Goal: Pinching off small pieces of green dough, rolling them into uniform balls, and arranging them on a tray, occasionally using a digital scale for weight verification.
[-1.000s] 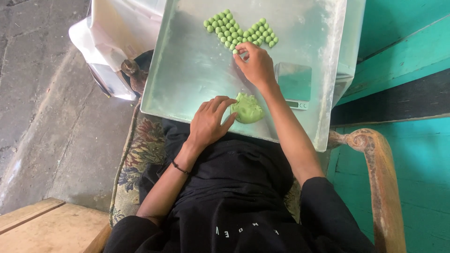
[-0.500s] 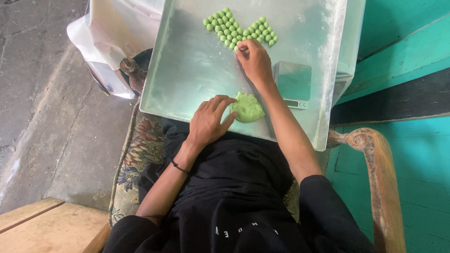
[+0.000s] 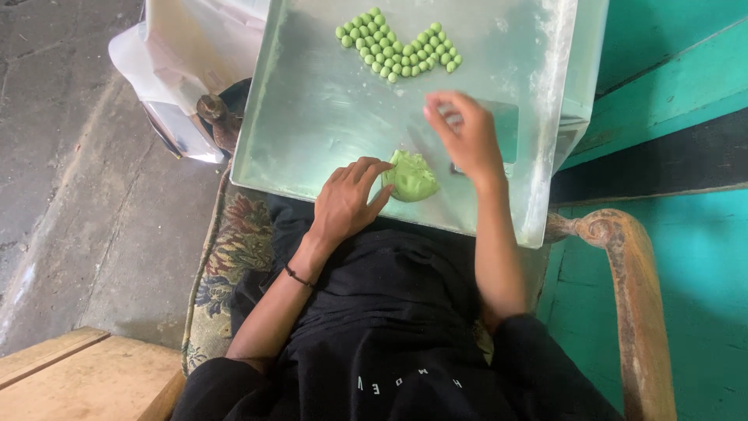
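Note:
A metal tray (image 3: 312, 117) rests across my lap. A lump of green dough (image 3: 411, 176) lies near its front edge, and my left hand (image 3: 348, 199) touches the lump's left side with spread fingers. Several small green dough balls (image 3: 397, 48) are clustered at the far end of the tray. My right hand (image 3: 461, 134) hovers over the tray between the lump and the balls, fingers curled loosely; I see nothing in it.
A white plastic bag (image 3: 167, 58) and a metal container (image 3: 183, 132) sit left of the tray. A wooden chair arm (image 3: 635, 288) runs along my right, beside a turquoise wall. A patterned cushion (image 3: 226, 265) lies under me; a wooden plank (image 3: 70, 382) is at lower left.
My right hand has drawn back from the cluster of small balls toward the dough lump. My left hand has stayed on the lump.

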